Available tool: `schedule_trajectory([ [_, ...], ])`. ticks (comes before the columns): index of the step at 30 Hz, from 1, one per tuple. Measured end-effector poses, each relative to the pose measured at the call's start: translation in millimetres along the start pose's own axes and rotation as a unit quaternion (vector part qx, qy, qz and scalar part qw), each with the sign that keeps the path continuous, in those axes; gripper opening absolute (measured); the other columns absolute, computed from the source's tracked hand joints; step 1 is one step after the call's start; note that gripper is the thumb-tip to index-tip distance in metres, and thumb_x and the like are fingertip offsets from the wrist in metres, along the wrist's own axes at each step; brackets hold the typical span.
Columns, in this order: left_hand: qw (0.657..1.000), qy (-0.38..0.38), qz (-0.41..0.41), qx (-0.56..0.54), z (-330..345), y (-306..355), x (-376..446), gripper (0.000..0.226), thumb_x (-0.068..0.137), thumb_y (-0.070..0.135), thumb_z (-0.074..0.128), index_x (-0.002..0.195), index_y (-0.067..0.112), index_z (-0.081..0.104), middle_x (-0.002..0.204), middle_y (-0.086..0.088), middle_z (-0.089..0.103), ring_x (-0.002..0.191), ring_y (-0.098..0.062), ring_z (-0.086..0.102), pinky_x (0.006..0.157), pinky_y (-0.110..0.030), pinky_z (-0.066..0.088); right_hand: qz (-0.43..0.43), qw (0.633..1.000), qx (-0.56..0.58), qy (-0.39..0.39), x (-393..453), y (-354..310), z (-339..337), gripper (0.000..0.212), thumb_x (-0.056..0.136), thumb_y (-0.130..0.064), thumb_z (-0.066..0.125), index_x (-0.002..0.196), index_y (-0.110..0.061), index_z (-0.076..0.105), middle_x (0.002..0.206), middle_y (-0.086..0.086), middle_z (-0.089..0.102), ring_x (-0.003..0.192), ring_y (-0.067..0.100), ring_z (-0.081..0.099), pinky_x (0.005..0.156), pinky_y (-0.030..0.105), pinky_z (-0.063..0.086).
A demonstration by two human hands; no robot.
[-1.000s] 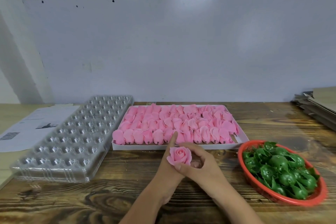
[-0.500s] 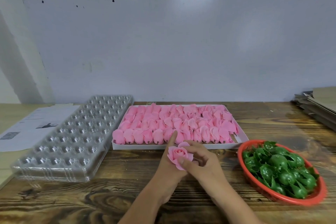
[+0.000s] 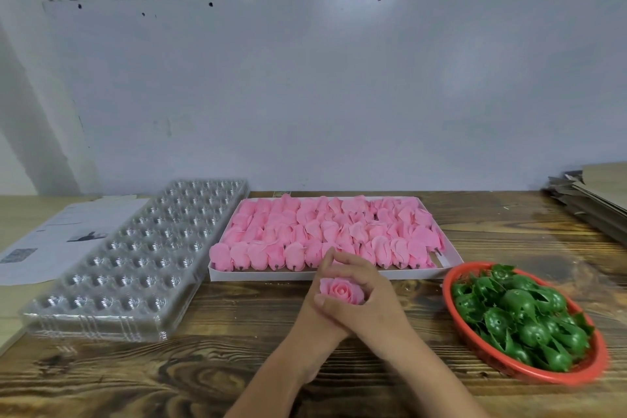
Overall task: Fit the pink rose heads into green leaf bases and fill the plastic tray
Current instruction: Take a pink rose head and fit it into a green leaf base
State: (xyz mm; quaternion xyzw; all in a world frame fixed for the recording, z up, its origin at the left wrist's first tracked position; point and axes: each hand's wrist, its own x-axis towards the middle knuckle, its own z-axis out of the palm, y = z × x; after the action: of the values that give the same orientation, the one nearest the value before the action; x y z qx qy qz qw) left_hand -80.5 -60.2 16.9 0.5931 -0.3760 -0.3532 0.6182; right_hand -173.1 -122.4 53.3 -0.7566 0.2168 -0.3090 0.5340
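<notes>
Both hands meet over the middle of the tabletop (image 3: 169, 380), cupping one pink rose head (image 3: 341, 290) between them. The left hand (image 3: 314, 322) curls its fingers around the bloom from below and behind, and the right hand (image 3: 369, 307) wraps it from the right side. The petals look soft, light and easily creased, so the firmer underside is probably the safer place to hold. More rose heads fill the white box (image 3: 451, 256) just behind; green leaf bases (image 3: 519, 312) lie heaped in the red basket (image 3: 597, 361) to the right. The clear plastic tray (image 3: 135, 261) on the left holds no flowers yet.
</notes>
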Motion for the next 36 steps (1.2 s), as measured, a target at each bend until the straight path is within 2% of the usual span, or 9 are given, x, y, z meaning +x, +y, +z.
schedule_trajectory([
  [5, 0.999, -0.006, -0.009, -0.051, -5.8, -13.7, 3.2, 0.085, 0.082, 0.007, 0.082, 0.139, 0.050, 0.037, 0.140, 0.007, 0.056, 0.115, 0.005, 0.064, 0.086, -0.013, 0.053, 0.004, 1.000, -0.002, -0.009, -1.7, 3.6, 1.2, 0.036, 0.071, -0.020, 0.088, 0.094, -0.044, 0.074, 0.124, -0.018, 0.058, 0.109, -0.012, 0.055, 0.091, 0.007, 0.046],
  [10, 0.992, -0.011, -0.018, -0.122, -4.1, -11.5, 5.3, 0.124, 0.043, 0.051, 0.102, 0.145, 0.053, 0.032, 0.139, 0.004, 0.060, 0.122, -0.005, 0.064, 0.098, -0.027, 0.053, 0.037, 0.995, 0.083, -0.039, -4.7, 4.9, 1.5, 0.033, 0.075, -0.018, 0.086, 0.098, -0.039, 0.076, 0.110, -0.010, 0.071, 0.104, 0.005, 0.066, 0.089, 0.019, 0.052],
  [16, 0.993, -0.005, -0.017, -0.115, -7.4, -11.6, 4.9, 0.127, 0.045, 0.049, 0.101, 0.148, 0.057, 0.028, 0.138, -0.002, 0.061, 0.122, -0.012, 0.065, 0.097, -0.032, 0.055, 0.111, 0.980, 0.145, -0.078, -9.0, 6.7, 1.4, 0.039, 0.071, -0.034, 0.087, 0.108, -0.037, 0.073, 0.110, -0.005, 0.074, 0.106, 0.011, 0.069, 0.098, 0.033, 0.052],
  [21, 0.995, -0.009, -0.024, -0.098, -7.1, -13.7, 4.2, 0.098, 0.085, 0.007, 0.081, 0.149, 0.054, 0.024, 0.136, 0.000, 0.058, 0.116, -0.006, 0.066, 0.090, -0.026, 0.057, 0.125, 0.980, 0.137, -0.076, -9.3, 9.7, -0.9, 0.056, 0.058, -0.048, 0.092, 0.109, -0.045, 0.069, 0.113, -0.011, 0.073, 0.108, 0.007, 0.067, 0.096, 0.028, 0.052],
  [24, 0.996, -0.007, -0.030, -0.085, -8.3, -10.8, 4.5, 0.109, 0.081, 0.005, 0.084, 0.150, 0.057, 0.018, 0.140, -0.001, 0.058, 0.125, -0.017, 0.063, 0.104, -0.042, 0.054, 0.134, 0.977, 0.140, -0.086, -6.6, 8.2, -7.6, 0.075, 0.052, -0.047, 0.096, 0.118, -0.047, 0.061, 0.113, -0.017, 0.070, 0.108, 0.003, 0.066, 0.089, 0.023, 0.055],
  [26, 0.996, -0.008, -0.033, -0.084, -9.0, -8.9, 5.9, 0.120, 0.071, 0.006, 0.090, 0.150, 0.057, 0.016, 0.132, 0.002, 0.067, 0.123, -0.021, 0.065, 0.103, -0.052, 0.053, 0.119, 0.982, 0.134, -0.055, -3.3, 7.4, -12.9, 0.082, 0.048, -0.048, 0.097, 0.121, -0.050, 0.060, 0.116, -0.014, 0.068, 0.110, 0.009, 0.066, 0.090, 0.032, 0.057],
  [28, 0.996, -0.014, -0.033, -0.083, -9.0, -9.1, 7.1, 0.129, 0.062, 0.005, 0.092, 0.151, 0.057, 0.015, 0.124, 0.006, 0.072, 0.121, -0.021, 0.066, 0.102, -0.055, 0.053, 0.093, 0.989, 0.107, -0.032, -1.4, 4.3, -17.4, 0.073, 0.051, -0.046, 0.094, 0.116, -0.052, 0.062, 0.120, -0.010, 0.067, 0.114, 0.014, 0.064, 0.092, 0.042, 0.057],
  [31, 0.996, -0.009, -0.044, -0.071, -8.7, -8.9, 7.3, 0.138, 0.052, 0.011, 0.098, 0.151, 0.060, 0.016, 0.143, 0.002, 0.059, 0.129, -0.018, 0.060, 0.103, -0.051, 0.053, 0.059, 0.995, 0.067, -0.039, -2.5, 1.0, -19.9, 0.057, 0.054, -0.045, 0.090, 0.108, -0.044, 0.069, 0.113, -0.008, 0.071, 0.108, 0.013, 0.067, 0.093, 0.043, 0.057],
  [36, 0.997, -0.004, -0.041, -0.059, -9.1, -12.9, 8.5, 0.131, 0.051, 0.013, 0.097, 0.137, 0.073, 0.019, 0.153, 0.001, 0.046, 0.131, -0.010, 0.055, 0.090, -0.024, 0.057, 0.044, 0.998, 0.041, -0.016, -3.9, 2.3, -16.8, 0.027, 0.077, -0.015, 0.083, 0.101, -0.025, 0.076, 0.101, -0.002, 0.075, 0.101, 0.017, 0.069, 0.095, 0.048, 0.054],
])
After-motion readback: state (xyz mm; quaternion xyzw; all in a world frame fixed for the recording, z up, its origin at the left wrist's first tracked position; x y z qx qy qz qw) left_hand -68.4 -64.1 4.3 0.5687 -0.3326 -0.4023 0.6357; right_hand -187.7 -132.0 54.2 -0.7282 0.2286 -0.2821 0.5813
